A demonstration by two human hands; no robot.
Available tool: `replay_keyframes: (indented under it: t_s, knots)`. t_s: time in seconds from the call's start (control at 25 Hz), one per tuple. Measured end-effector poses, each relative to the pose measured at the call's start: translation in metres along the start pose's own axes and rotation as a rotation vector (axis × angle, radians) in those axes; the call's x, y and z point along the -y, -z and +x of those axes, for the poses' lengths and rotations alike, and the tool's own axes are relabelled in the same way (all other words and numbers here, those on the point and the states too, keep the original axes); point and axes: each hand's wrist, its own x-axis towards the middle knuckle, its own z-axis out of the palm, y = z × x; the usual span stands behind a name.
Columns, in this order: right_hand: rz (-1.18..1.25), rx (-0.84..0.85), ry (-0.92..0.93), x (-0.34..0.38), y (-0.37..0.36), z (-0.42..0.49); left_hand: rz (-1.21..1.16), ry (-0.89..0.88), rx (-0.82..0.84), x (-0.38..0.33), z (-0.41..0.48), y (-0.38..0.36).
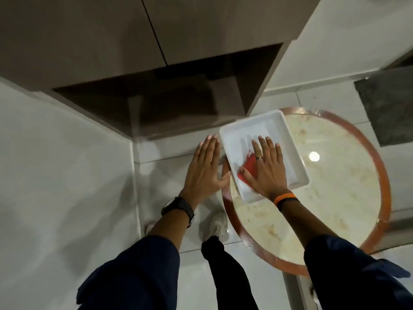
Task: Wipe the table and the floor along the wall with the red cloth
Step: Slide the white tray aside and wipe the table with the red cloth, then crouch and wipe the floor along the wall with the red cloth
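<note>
A round marble-topped table (335, 193) with a copper rim stands at the right. On its left part sits a white rectangular tray (277, 124). The red cloth (247, 167) lies folded inside the tray. My right hand (267, 168) hovers flat over the tray with fingers spread, covering most of the cloth; whether it touches the cloth is unclear. My left hand (204, 168) is flat and open just left of the tray, above the floor, its thumb near the table's rim.
A brown wall cabinet (134, 41) with an open recess hangs ahead, close above the tray's far corner. White tiled floor (67, 175) spreads left. A dark mat (388, 108) lies at the far right. My shoe (220, 225) stands by the table's left edge.
</note>
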Motion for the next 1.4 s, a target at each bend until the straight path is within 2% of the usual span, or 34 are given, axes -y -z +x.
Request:
replay_keyframes:
  t_s: [0.16, 0.32, 0.6, 0.76, 0.84, 0.92, 1.04, 1.12, 1.2, 1.32, 1.4]
  knots:
    - [0.015, 0.145, -0.13, -0.013, -0.045, -0.02, 0.067, -0.036, 0.172, -0.017, 0.006, -0.038]
    - [-0.022, 0.139, -0.089, -0.015, -0.073, -0.032, 0.087, -0.07, 0.292, -0.023, 0.007, -0.06]
    - [0.012, -0.019, -0.133, -0.019, -0.086, -0.015, 0.071, -0.055, 0.313, -0.022, 0.007, -0.062]
    - [0.063, 0.013, -0.173, -0.017, -0.072, -0.001, 0.083, -0.074, 0.283, -0.017, 0.005, -0.06]
    - [0.137, -0.039, -0.212, -0.007, -0.06, 0.002, 0.068, -0.072, 0.263, -0.007, 0.003, -0.058]
    - [0.226, -0.165, -0.232, 0.016, -0.048, -0.002, 0.06, -0.049, 0.256, 0.01, -0.001, -0.056]
    - [0.422, -0.443, -0.199, 0.087, -0.042, -0.016, 0.089, -0.017, 0.251, 0.059, -0.021, -0.061]
    - [0.553, -0.489, -0.152, 0.144, -0.058, -0.024, 0.116, 0.013, 0.282, 0.103, -0.041, -0.068]
    - [0.691, -0.391, -0.167, 0.201, -0.093, -0.03, 0.156, 0.058, 0.353, 0.152, -0.067, -0.083]
    - [0.956, -0.014, -0.314, 0.265, -0.182, -0.032, 0.257, 0.078, 0.509, 0.226, -0.111, -0.126]
    - [1.065, 0.154, -0.361, 0.303, -0.265, -0.027, 0.372, 0.069, 0.642, 0.281, -0.134, -0.173]
